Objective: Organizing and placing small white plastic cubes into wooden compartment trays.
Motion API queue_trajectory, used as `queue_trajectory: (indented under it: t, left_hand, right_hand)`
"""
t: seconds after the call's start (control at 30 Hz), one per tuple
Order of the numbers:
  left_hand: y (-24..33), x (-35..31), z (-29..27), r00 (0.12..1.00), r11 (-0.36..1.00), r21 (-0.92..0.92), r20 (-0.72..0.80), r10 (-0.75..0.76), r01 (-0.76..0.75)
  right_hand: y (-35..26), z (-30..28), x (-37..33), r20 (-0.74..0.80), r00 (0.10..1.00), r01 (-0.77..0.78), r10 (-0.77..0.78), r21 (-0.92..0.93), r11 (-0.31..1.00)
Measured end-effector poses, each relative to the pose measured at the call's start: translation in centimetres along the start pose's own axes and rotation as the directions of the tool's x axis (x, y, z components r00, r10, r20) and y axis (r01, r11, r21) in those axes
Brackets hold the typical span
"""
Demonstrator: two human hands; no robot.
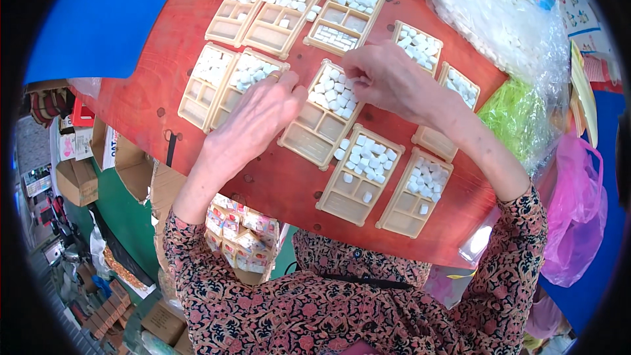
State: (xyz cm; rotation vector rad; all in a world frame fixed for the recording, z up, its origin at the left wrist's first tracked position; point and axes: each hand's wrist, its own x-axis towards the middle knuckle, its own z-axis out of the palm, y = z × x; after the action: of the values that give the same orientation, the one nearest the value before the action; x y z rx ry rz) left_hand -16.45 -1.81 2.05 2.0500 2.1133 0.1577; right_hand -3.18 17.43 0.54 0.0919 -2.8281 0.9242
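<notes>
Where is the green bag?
In the head view, the green bag lies at the right edge of the red table, under clear plastic, just above the pink bag.

Compartmented beige plastic trays lie in rows across the red wooden counter, small white tablets piled in their upper compartments. A clear plastic bag of white pieces lies behind them, right; open cardboard boxes stand left, below.
</notes>
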Motion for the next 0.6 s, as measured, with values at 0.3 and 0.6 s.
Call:
queue_trajectory:
  t: [0.3,0.6]
  left_hand:
    - [-0.1,0.9,-1.2,0.980,0.920,-0.389,-0.155,-0.122,0.053]
    - [1.6,1.6,1.4,0.930,0.664,-0.725,-0.093,-0.356,0.182]
  right_hand:
    - [0.1,-2.2,0.3,0.169,0.932,-0.361,0.320,0.404,0.840]
    - [-1.7,1.3,-0.4,0.080,0.946,-0.321,0.315,0.392,0.862]
